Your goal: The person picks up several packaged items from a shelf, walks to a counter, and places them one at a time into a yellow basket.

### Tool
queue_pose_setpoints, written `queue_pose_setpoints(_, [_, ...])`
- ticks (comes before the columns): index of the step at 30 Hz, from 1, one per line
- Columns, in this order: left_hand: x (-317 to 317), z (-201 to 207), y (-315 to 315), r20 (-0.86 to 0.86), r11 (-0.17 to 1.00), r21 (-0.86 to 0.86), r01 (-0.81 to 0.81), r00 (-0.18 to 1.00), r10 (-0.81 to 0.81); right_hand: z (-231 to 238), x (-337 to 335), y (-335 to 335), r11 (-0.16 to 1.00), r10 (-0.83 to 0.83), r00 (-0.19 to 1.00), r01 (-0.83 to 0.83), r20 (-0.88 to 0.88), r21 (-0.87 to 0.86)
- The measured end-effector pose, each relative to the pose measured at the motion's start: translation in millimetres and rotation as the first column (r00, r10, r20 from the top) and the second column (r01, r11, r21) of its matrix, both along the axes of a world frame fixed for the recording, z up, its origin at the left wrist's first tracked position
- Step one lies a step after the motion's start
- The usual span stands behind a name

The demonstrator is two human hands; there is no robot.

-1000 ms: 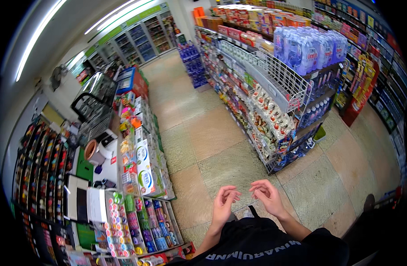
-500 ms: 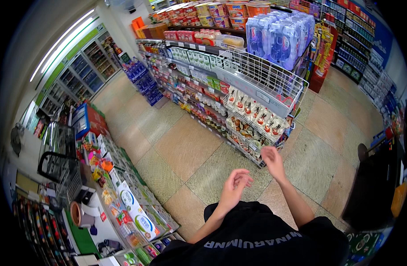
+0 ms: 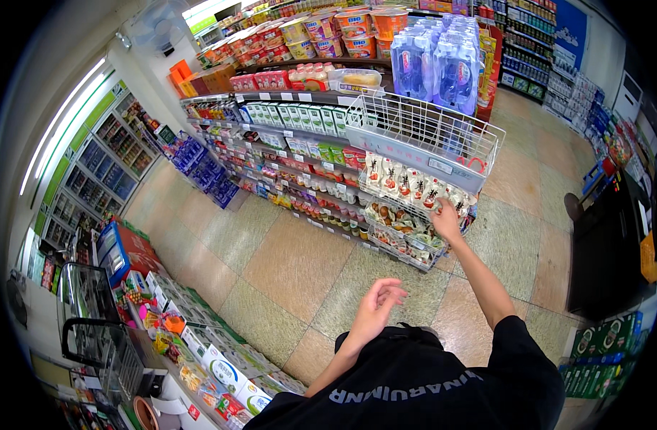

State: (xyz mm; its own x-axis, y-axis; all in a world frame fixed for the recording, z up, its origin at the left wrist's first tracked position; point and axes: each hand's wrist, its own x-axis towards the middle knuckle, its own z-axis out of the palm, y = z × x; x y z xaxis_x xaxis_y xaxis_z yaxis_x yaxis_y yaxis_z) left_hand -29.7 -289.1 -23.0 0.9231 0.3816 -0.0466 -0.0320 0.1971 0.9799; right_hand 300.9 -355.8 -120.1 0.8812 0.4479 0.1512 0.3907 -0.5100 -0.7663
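Observation:
My right hand (image 3: 445,219) reaches forward to the wire rack at the end of the shelf unit. Its fingers curl in at the lower edge of one white snack packet (image 3: 432,196), in a row of similar packets with dark lettering and red marks. The fingertips partly cover that spot. Below it, a lower wire basket (image 3: 407,247) holds more small brownish packets. My left hand (image 3: 377,304) hangs in front of my body over the tiled floor, fingers loosely bent and apart, with nothing in it. Above the packets juts an upper white wire basket (image 3: 429,136).
Shrink-wrapped bottles (image 3: 436,68) and instant noodle tubs (image 3: 357,36) stand on top of the shelf unit. At left, a counter (image 3: 181,390) bears cartons (image 3: 224,369) and small goods. A black screen (image 3: 608,247) stands at right, green cartons (image 3: 604,351) below it.
My right hand has moved forward and up to the white packets, its arm stretching out. The left hand stays in nearly the same place. The view has shifted, bringing the rack's surroundings round.

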Motion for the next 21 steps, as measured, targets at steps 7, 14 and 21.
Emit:
queue_pose_setpoints(7, [-5, 1, 28, -0.066, 0.997, -0.008, 0.082, 0.994, -0.082, 12, -8, 1, 0.997, 0.038, 0.985, -0.050, 0.171, 0.066])
queue_pose_setpoints(14, [-2, -4, 40, -0.073, 0.995, 0.063, 0.082, 0.994, -0.077, 81, -64, -7, 0.973, 0.155, 0.967, -0.185, 0.202, 0.141])
queue_pose_setpoints(21, [15, -15, 49, -0.040, 0.947, 0.297, -0.121, 0.989, 0.139, 129, -153, -34, 0.891, 0.362, 0.927, -0.312, -0.102, 0.329])
